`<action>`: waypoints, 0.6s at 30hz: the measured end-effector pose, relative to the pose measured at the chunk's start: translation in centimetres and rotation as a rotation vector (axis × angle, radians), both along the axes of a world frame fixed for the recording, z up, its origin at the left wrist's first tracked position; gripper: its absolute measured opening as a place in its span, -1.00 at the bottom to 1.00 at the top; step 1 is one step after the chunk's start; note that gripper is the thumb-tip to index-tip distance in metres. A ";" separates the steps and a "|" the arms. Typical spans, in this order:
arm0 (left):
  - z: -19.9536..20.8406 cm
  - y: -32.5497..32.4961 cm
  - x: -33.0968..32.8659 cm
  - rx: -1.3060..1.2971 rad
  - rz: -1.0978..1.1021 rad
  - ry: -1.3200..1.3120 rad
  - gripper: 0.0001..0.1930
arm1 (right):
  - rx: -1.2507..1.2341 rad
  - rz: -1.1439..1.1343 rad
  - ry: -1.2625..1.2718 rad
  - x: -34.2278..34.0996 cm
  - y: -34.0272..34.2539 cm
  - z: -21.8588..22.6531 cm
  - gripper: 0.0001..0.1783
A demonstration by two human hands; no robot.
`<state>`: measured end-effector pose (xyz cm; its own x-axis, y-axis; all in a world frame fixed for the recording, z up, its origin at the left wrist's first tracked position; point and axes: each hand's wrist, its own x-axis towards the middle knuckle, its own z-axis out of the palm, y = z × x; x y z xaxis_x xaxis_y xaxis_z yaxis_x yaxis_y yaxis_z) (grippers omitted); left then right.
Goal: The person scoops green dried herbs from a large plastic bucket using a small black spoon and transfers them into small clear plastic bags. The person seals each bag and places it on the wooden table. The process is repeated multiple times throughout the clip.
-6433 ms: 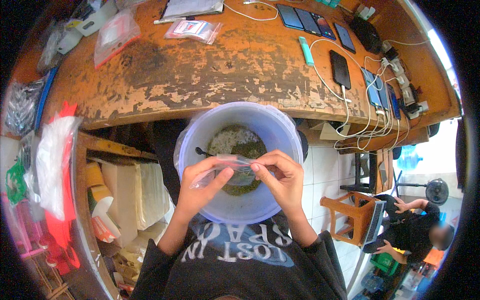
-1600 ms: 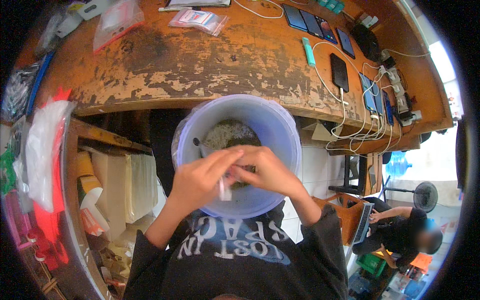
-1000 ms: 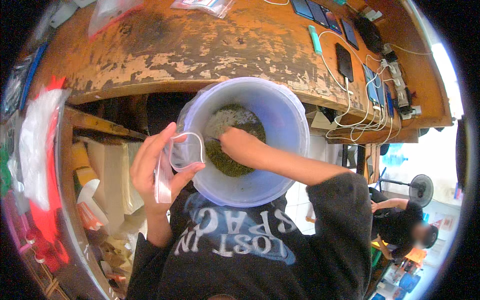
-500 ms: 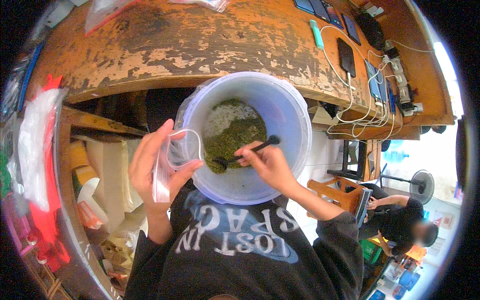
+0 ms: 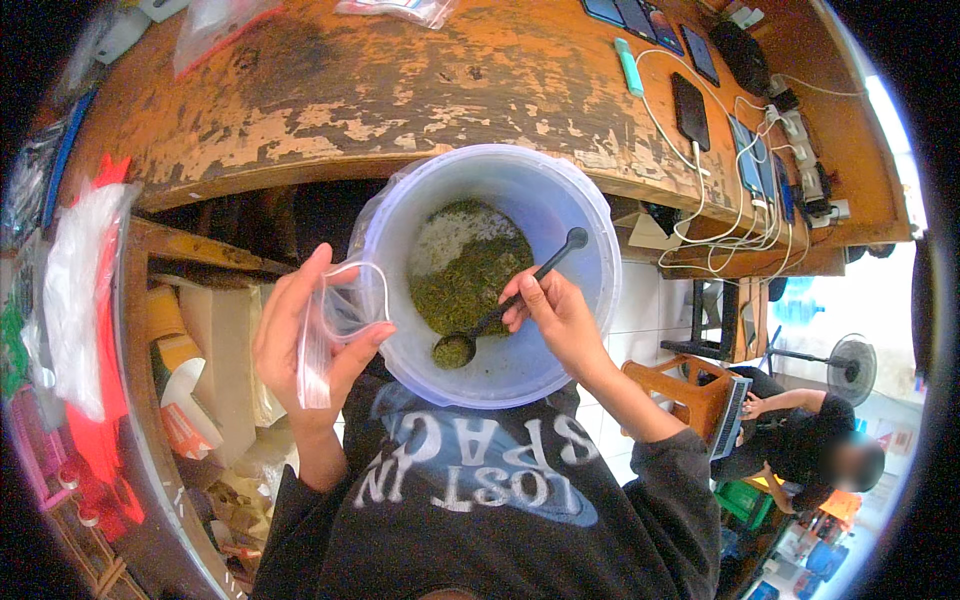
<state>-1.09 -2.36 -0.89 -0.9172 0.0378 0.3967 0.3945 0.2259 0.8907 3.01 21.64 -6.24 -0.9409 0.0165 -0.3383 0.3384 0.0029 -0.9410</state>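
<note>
My right hand (image 5: 552,318) grips a black measuring spoon (image 5: 497,312) by its handle. Dried green herb (image 5: 454,351) fills the spoon's lower bowl, and a smaller round end points up and to the right. The spoon is over a whitish plastic bucket (image 5: 590,330), whose bottom holds a layer of chopped green herb (image 5: 450,285) with a paler patch at the far side. To the left of the bucket, my left hand (image 5: 290,345) holds a stack of clear zip bags (image 5: 315,370), its thumb and fingers spreading the top bag's mouth into a round opening.
Beyond the bucket stands a worn wooden table (image 5: 380,95) with charging phones (image 5: 690,110), tangled white cables and a power strip (image 5: 805,160). White and red plastic bags (image 5: 85,310) hang at left. A seated person (image 5: 800,430) works on a laptop at right, near a fan (image 5: 850,365).
The spoon has come up out of the herb with its lower bowl full, and my right hand has shifted slightly right. The left hand still spreads the bag's mouth.
</note>
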 end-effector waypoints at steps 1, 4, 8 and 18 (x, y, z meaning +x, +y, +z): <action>0.0 -0.1 0.0 -0.030 0.002 0.030 -0.29 | 0.006 0.007 -0.011 0.1 0.0 0.2 -0.67; -0.1 0.0 -0.1 -0.073 0.001 0.065 -0.29 | -0.082 -0.090 0.034 0.0 0.1 1.0 -0.68; 0.2 1.0 -0.3 -0.153 -0.072 0.133 -0.33 | 0.061 -0.214 0.218 0.0 0.8 3.9 -0.70; 0.1 6.3 -0.7 -0.482 -0.202 0.267 -0.36 | 0.186 -0.388 0.634 1.7 1.8 10.2 -0.71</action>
